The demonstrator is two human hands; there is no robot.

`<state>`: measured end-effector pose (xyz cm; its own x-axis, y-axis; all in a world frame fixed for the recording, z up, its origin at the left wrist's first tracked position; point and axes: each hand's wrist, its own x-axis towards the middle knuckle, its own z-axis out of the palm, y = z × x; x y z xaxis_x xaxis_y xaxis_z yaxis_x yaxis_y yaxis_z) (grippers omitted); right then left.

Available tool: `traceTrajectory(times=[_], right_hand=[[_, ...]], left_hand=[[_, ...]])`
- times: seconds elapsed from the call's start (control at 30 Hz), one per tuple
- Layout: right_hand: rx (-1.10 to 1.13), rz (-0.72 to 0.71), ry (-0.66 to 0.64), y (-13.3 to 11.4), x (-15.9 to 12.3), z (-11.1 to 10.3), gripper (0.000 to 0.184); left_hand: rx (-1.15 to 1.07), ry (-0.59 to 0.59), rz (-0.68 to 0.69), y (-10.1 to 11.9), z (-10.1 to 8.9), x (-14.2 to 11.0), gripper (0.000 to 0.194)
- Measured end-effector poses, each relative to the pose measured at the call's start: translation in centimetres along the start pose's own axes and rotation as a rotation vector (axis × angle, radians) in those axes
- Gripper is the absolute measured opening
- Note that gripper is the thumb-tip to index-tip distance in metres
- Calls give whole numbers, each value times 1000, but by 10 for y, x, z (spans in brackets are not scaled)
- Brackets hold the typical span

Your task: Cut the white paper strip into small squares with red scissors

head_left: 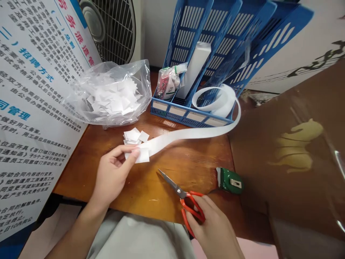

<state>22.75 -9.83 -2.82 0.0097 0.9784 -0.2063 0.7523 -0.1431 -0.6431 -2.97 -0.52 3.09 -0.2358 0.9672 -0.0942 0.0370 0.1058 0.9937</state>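
Observation:
My left hand (115, 169) pinches the free end of a long white strip (185, 134), with a cut white piece (142, 155) under the thumb. From there the strip runs right and curls back into a loose coil (215, 99) in the blue rack. Low on the right, my right hand (212, 223) grips red-handled scissors (192, 205) by the loops. Their blades look closed and point up and left, apart from the strip. Just beyond my left fingers lies a small pile of white cut pieces (134, 135) on the wooden table.
A clear plastic bag (113, 97) full of white pieces sits at the back left. Behind stands a blue file rack (185, 117) holding a small packet (168, 84) and a white box (198, 64). A green tape measure (230, 180) lies right, beside a brown panel (258, 151). A printed board (35, 108) borders the left.

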Motion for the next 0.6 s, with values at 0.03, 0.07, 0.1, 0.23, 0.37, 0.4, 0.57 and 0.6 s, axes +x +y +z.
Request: traceTrajectory(times=[0.03, 0.07, 0.1, 0.23, 0.37, 0.4, 0.57, 0.6], right_hand=[[-20, -33, -20, -2, 2, -1, 24], [-31, -62, -26, -5, 5, -1, 27], [-34, -89, -23, -10, 10, -2, 30], [19, -185, 5, -32, 36, -9, 25], [364, -26, 353, -33, 79, -27, 27], [506, 66, 505, -30, 93, -33, 30], [795, 75, 739, -31, 166, -71, 50], [809, 57, 651, -37, 179, -80, 53]], left_hand=[[-8, -14, 29, 9, -3, -1, 12], [-23, -43, 59, 18, -5, -2, 9], [-45, -89, 90, 25, -6, -4, 6], [-191, -308, 153, 38, -14, -13, 6], [-397, -489, 110, 31, -32, -18, 3], [-457, -529, 83, 27, -38, -18, 3], [-859, -1053, 39, 2, -67, -12, 37], [-894, -1121, 37, -3, -74, -10, 48]])
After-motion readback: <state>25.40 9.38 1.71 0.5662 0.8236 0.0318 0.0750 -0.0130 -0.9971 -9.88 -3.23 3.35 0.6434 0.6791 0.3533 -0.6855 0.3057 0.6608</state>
